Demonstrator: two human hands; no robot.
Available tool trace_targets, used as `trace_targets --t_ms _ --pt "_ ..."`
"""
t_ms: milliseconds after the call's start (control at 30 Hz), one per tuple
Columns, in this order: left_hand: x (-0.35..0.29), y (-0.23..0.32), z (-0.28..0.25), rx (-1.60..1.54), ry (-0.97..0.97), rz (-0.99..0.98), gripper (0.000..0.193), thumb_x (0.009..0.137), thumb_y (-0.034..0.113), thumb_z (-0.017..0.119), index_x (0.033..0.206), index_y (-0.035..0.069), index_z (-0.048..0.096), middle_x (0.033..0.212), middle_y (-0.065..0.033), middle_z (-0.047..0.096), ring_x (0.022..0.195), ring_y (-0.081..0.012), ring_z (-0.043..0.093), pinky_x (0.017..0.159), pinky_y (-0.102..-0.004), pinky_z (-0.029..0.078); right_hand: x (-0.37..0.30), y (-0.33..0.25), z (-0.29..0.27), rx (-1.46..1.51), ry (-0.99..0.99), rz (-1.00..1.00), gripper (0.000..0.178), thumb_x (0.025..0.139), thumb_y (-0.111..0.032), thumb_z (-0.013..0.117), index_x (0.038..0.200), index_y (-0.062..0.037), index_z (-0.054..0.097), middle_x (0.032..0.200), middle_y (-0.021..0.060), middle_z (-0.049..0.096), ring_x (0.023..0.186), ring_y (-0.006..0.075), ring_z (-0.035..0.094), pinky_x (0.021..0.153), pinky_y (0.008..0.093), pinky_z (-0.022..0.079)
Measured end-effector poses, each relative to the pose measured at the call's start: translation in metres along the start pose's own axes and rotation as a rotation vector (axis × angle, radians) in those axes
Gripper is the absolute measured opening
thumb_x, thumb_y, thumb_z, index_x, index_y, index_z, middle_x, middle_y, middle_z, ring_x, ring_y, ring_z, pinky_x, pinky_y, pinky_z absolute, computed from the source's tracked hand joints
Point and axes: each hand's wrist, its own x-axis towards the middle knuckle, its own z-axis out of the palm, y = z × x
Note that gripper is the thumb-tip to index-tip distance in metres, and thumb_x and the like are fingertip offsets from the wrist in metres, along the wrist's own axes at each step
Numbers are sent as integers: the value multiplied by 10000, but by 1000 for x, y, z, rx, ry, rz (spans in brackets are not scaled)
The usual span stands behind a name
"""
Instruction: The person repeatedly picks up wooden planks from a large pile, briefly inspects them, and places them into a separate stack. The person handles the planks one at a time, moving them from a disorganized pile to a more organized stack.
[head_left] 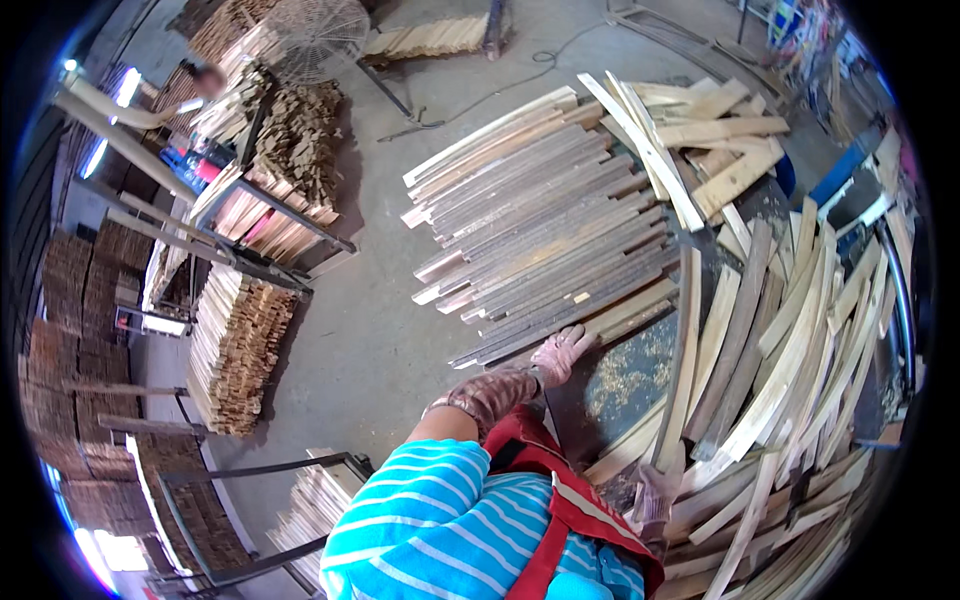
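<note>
My left hand (563,355), in a pale glove with a patterned sleeve, rests on the near end of a row of wooden strips (560,235), fingers stretched out. The strips lie side by side, mostly grey-brown and uneven at their left ends. At the lower right my gloved right hand (655,490) is closed around the near end of a long, narrow wooden strip (685,345). That strip stretches away from me beside the dark tabletop (630,375), which is strewn with sawdust. The fingertips of the right hand are partly hidden.
To the right lies a loose heap of long wooden slats (800,350). Shorter boards (735,175) are piled beyond the row. Stacked wood (240,350) and a metal rack (275,215) stand at the left, near a large fan (315,38). A person (205,85) is at the far left.
</note>
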Motion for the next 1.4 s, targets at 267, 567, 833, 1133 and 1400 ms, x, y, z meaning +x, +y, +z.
trace_targets --t_ms 267,567,833,1133,1400 --pt "-22 -18 -22 115 57 212 422 862 158 566 1284 159 561 1513 -164 421 1389 -374 432 1163 -521 366 -15 66 -32 -608 172 -307 833 696 -151 779 1447 8 457 1283 183 575 1131 294 580 946 402 505" --pt "-4 -15 -26 43 19 -42 480 810 224 602 1289 253 616 1360 -155 522 1318 -378 460 1085 -556 354 -42 18 50 107 93 22 712 866 -340 713 1417 27 452 1269 229 568 1156 318 558 971 418 476" --pt "-11 -22 -31 263 -271 -15 817 778 152 633 1552 164 375 1614 -189 300 1505 -390 257 1249 -551 123 -13 -13 149 -486 177 92 582 901 -421 670 1379 -116 540 1499 165 427 1274 355 525 1067 424 447" --pt "1 -29 -50 241 -197 276 827 728 143 698 1505 139 415 1558 -225 344 1456 -425 309 1223 -565 193 12 22 73 -932 573 196 837 835 -464 705 1534 -137 381 1497 187 445 1318 405 495 1076 509 435" --pt "36 48 -29 -647 -606 216 658 865 205 746 1442 81 455 1390 -189 539 1227 -341 569 1060 -448 449 -13 6 39 299 107 215 667 925 -420 700 1481 -104 506 1211 169 683 1099 260 657 927 375 527"
